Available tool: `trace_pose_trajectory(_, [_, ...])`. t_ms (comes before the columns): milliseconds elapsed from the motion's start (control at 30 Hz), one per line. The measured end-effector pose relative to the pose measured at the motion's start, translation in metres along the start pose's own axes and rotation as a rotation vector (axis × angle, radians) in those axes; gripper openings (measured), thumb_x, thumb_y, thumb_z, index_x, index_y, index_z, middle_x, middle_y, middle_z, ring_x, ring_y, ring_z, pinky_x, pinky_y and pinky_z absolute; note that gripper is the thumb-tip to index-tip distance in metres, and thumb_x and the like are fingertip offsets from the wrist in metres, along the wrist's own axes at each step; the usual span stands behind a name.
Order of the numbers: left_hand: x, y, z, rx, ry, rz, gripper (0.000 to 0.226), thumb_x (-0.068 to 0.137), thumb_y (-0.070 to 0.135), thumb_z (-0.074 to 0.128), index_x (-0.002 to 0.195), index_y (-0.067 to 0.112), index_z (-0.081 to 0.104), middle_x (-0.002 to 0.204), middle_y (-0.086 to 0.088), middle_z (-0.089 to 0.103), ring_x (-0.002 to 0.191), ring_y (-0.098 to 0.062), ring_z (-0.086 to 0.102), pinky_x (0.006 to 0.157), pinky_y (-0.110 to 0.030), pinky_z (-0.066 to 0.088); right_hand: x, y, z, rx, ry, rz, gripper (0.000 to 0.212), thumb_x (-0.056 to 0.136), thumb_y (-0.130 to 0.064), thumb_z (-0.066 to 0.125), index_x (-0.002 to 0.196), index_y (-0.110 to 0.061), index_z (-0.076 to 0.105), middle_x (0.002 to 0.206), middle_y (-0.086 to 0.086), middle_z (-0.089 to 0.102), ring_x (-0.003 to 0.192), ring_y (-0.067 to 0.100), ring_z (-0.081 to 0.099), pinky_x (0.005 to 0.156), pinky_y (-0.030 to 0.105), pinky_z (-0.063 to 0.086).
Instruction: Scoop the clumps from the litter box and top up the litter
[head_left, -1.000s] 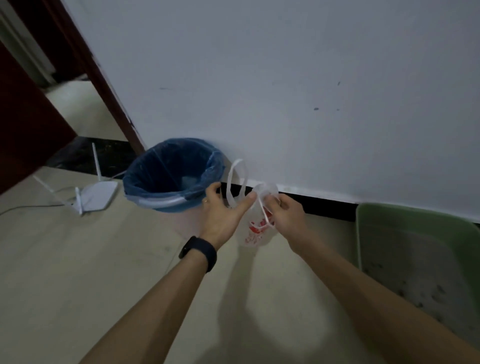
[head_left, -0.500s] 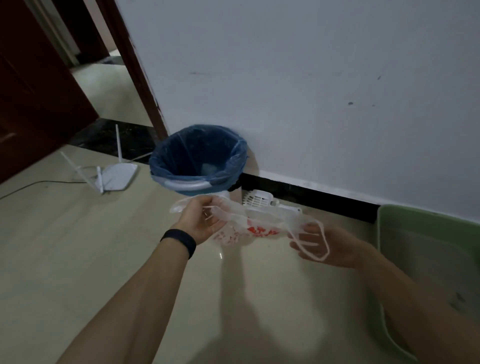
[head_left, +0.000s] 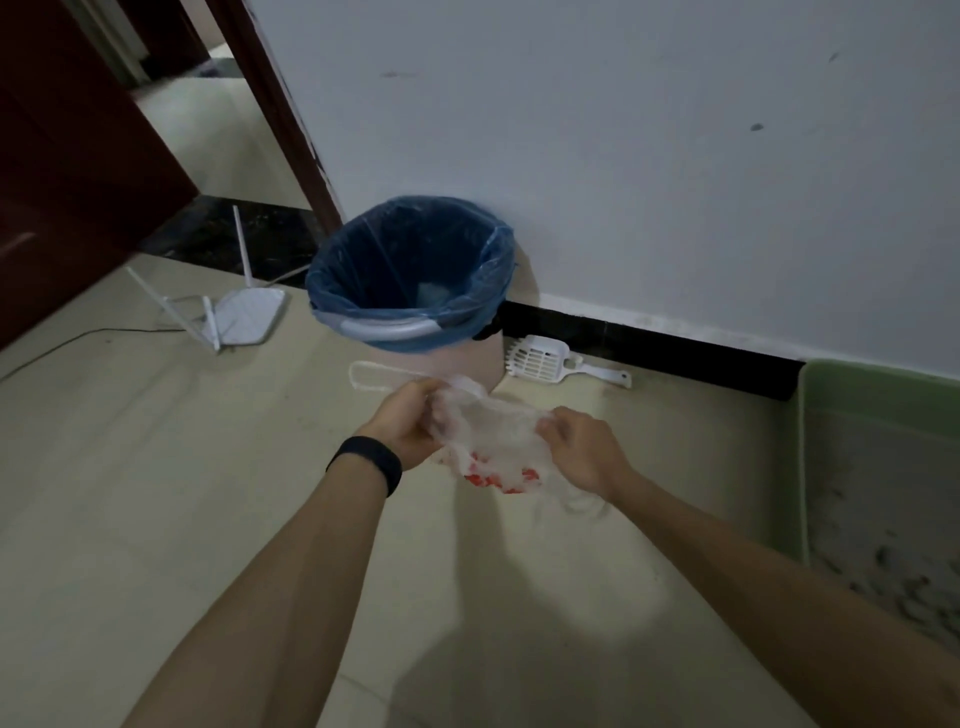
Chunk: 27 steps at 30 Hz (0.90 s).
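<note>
- A dark red, smooth-panelled door (head_left: 62, 156) stood at the far left. Past its brown frame, pale floor ran on into another room.
- A flat white plastic router (head_left: 247, 317) with thin, stiff antennas lay on the glossy beige tiled floor (head_left: 156, 493). A dark cable trailed away to its left, and it sat well apart from the hands.
- A round, pale pink waste bin (head_left: 467, 361) stood against the matt white wall (head_left: 623, 156). A crinkly blue plastic liner (head_left: 405, 260) was folded over its rim, and its mouth was open upward with nothing across it.
- The left hand (head_left: 410, 431), above a black wristband (head_left: 366, 462), had its fingers curled round the left edge of the bag, just in front of the bin.
- A thin, crumpled, translucent white plastic bag (head_left: 493, 441) with red print hung above the floor, stretched between the two hands. One looped handle stuck out to the left past the left hand.
- A white plastic litter scoop (head_left: 545, 358) with a slotted bowl lay flat on the floor. It was just right of the bin, against the black skirting (head_left: 675, 345), with its handle pointing right, and neither hand touched it.
- The right hand (head_left: 582, 452) pinched the bag's right edge with its fingers bent.
- A green plastic litter box (head_left: 878, 387) with rounded walls sat at the far right against the wall. It held grey granular litter (head_left: 883, 519) flecked with dark bits, and bare floor lay between it and the hands.
</note>
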<state>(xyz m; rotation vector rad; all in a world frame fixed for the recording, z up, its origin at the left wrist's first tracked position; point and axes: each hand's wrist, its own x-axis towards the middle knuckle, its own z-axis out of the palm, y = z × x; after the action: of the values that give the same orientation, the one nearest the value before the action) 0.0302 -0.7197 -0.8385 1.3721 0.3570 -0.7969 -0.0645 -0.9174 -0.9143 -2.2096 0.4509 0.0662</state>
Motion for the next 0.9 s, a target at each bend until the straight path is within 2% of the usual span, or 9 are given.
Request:
trace_pose_trajectory(100, [-0.005,-0.007,-0.023,0.043,0.018,-0.097,0.027,0.083,0.019,0.060,0.104,0.005,0.069,0.096,-0.013,0.066,0.075,-0.027,0.062,0.073,-0.034,0.051,0.011,0.003,-0.013,0.756,-0.034,0.357,0.016,0.093,-0.016,0.061,0.081,-0.008,0.067,0.081,0.013,0.069,0.065,0.021,0.064,0.061,0.031,0.049])
trace_pose_trajectory(167, [-0.011,-0.016,-0.035,0.016,-0.015,-0.183,0.030,0.087,0.023,0.054,0.089,-0.002,0.070,0.081,-0.020,0.068,0.057,-0.027,0.065,0.057,-0.025,0.055,0.010,0.008,-0.030,1.091,-0.207,0.469,0.011,0.077,-0.009,0.068,0.088,-0.008,0.069,0.081,0.008,0.066,0.066,0.017,0.060,0.060,0.027,0.051])
trace_pose_trajectory(267, [-0.008,-0.035,-0.045,-0.116,-0.063,-0.235,0.049,0.095,0.026,0.045,0.061,0.000,0.069,0.055,-0.017,0.063,0.038,-0.022,0.060,0.039,-0.019,0.047,0.001,0.008,-0.040,1.346,-0.332,0.493,0.030,0.057,-0.011,0.076,0.086,-0.006,0.072,0.083,0.009,0.065,0.077,0.019,0.057,0.073,0.028,0.053])
trace_pose_trajectory(367, [0.000,-0.043,-0.047,-0.256,0.005,-0.152,0.034,0.097,0.034,0.050,0.093,0.009,0.073,0.094,-0.013,0.073,0.078,-0.028,0.072,0.069,-0.036,0.057,-0.003,-0.003,-0.035,1.459,-0.347,0.519,0.020,0.080,-0.009,0.056,0.085,0.004,0.070,0.084,0.017,0.070,0.077,0.028,0.069,0.071,0.043,0.061])
trace_pose_trajectory(433, [0.014,-0.046,-0.052,-0.380,0.096,-0.150,0.029,0.100,0.033,0.047,0.105,0.012,0.067,0.097,-0.009,0.073,0.079,-0.024,0.071,0.068,-0.032,0.058,-0.001,-0.004,-0.028,1.499,-0.358,0.552,0.034,0.096,-0.010,0.038,0.083,0.002,0.067,0.075,0.018,0.067,0.066,0.028,0.070,0.058,0.044,0.060])
trace_pose_trajectory(633, [0.032,-0.063,-0.067,-0.503,0.161,-0.234,0.022,0.098,0.019,0.040,0.085,0.010,0.055,0.062,-0.002,0.057,0.061,-0.004,0.058,0.047,-0.015,0.047,0.003,0.031,-0.012,0.812,-0.279,0.562,0.017,0.086,-0.020,0.063,0.090,-0.006,0.071,0.099,0.023,0.070,0.079,0.030,0.067,0.073,0.037,0.056])
trace_pose_trajectory(700, [0.029,-0.074,-0.063,-0.391,0.109,-0.273,0.034,0.101,0.031,0.041,0.091,0.006,0.061,0.074,-0.009,0.067,0.058,-0.018,0.065,0.051,-0.022,0.052,0.010,0.043,-0.006,0.524,-0.056,0.464,0.012,0.082,-0.020,0.074,0.086,-0.009,0.074,0.096,0.020,0.073,0.073,0.027,0.068,0.065,0.034,0.053])
trace_pose_trajectory(800, [0.031,-0.085,-0.055,-0.005,0.134,-0.302,0.049,0.089,0.050,0.058,0.119,0.011,0.061,0.116,-0.011,0.066,0.096,-0.027,0.065,0.078,-0.037,0.052,0.015,0.046,-0.001,0.312,0.032,0.335,0.019,0.081,-0.034,0.075,0.093,-0.020,0.074,0.093,0.001,0.073,0.084,0.021,0.068,0.067,0.026,0.050])
trace_pose_trajectory(900, [0.038,-0.086,-0.046,0.233,0.355,-0.152,0.090,0.077,0.059,0.070,0.148,0.024,0.027,0.138,-0.007,0.048,0.122,-0.031,0.051,0.097,-0.047,0.044,0.022,0.045,0.001,0.002,-0.052,0.271,0.043,0.087,-0.053,0.062,0.122,-0.029,0.062,0.118,-0.004,0.063,0.099,0.020,0.061,0.087,0.030,0.046])
